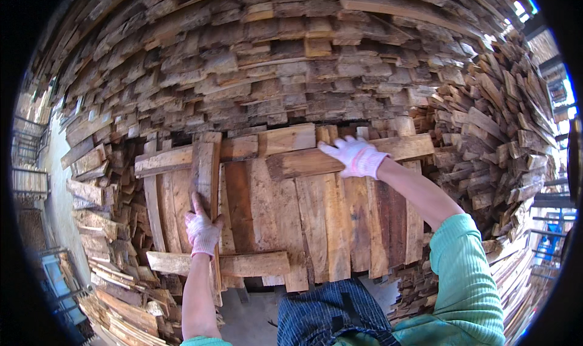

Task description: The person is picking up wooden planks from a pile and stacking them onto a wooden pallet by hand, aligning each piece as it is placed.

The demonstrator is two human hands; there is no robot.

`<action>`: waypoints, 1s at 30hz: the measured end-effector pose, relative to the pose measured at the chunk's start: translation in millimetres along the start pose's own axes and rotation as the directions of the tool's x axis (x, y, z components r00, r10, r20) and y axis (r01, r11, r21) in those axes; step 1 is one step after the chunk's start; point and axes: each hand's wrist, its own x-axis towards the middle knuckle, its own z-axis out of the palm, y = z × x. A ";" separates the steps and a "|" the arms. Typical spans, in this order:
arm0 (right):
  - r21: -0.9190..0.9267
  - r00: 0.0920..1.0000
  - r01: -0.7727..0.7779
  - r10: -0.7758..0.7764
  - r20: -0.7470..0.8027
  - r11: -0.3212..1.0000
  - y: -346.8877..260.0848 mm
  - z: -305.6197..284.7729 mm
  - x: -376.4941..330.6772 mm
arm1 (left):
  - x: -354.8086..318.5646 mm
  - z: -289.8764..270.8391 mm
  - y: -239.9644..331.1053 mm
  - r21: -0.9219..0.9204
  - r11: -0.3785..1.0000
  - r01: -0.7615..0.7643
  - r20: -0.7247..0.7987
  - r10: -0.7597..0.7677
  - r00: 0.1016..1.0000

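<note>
My left hand [203,229], in a pale glove with bare fingertips showing, is closed around a narrow wooden plank [205,170] that points away from me. Its index finger stretches along the wood, and the thumb sits by the right edge. My right hand [353,156], also gloved, lies with fingers spread on a plank [303,162] set crosswise near the far end of the layer. Beneath both is a layer of side-by-side boards [313,218], brown and tan. A shorter plank [254,263] lies crosswise at the near left.
A tall stack of rough wood pieces [267,72] rises in front of me. More wood is heaped at the left [115,224] and right [486,133]. Grey floor [258,315] shows near my dark striped apron [328,315]. Metal racks [549,218] stand at the far right.
</note>
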 end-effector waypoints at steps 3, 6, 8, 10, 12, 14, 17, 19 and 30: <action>0.016 0.988 0.107 -0.105 -0.114 0.994 -16.0 -0.8 9.8 | 3.9 14.7 -18.5 -0.135 0.978 -0.158 -0.120 0.142 0.983; -0.012 0.991 0.108 -0.108 -0.074 0.994 -22.6 -3.0 15.5 | 9.2 36.2 -36.3 -0.194 0.930 -0.312 -0.231 0.266 0.936; -0.031 0.987 0.115 -0.118 -0.108 0.993 -15.9 12.1 12.4 | 10.1 32.4 -28.9 -0.170 0.966 -0.195 -0.123 0.176 0.977; -0.039 0.985 0.117 -0.121 -0.123 0.992 -18.9 14.6 16.4 | 8.4 41.4 -37.1 -0.057 0.983 -0.175 -0.195 0.161 0.967; -0.036 0.986 0.113 -0.116 -0.118 0.993 -18.5 20.3 18.7 | 12.3 48.7 -25.6 -0.002 0.996 -0.087 -0.187 0.085 0.979; -0.005 0.992 0.105 -0.105 -0.075 0.995 -19.7 18.5 15.0 | 1.1 41.1 -7.8 0.041 0.999 -0.034 -0.182 0.041 0.982; 0.008 0.997 0.073 -0.073 -0.013 0.997 -26.8 9.1 16.2 | -1.7 22.4 -17.2 -0.156 0.981 -0.116 -0.078 0.105 0.991; -0.015 0.998 0.054 -0.055 -0.032 0.998 -32.2 10.6 20.5 | -12.7 19.6 -32.2 -0.414 0.863 -0.291 -0.166 0.243 0.956; 0.010 0.915 -0.392 0.388 0.109 0.920 121.3 18.0 -116.5 | -274.8 31.8 -47.7 -0.776 -0.120 0.619 0.587 0.222 0.779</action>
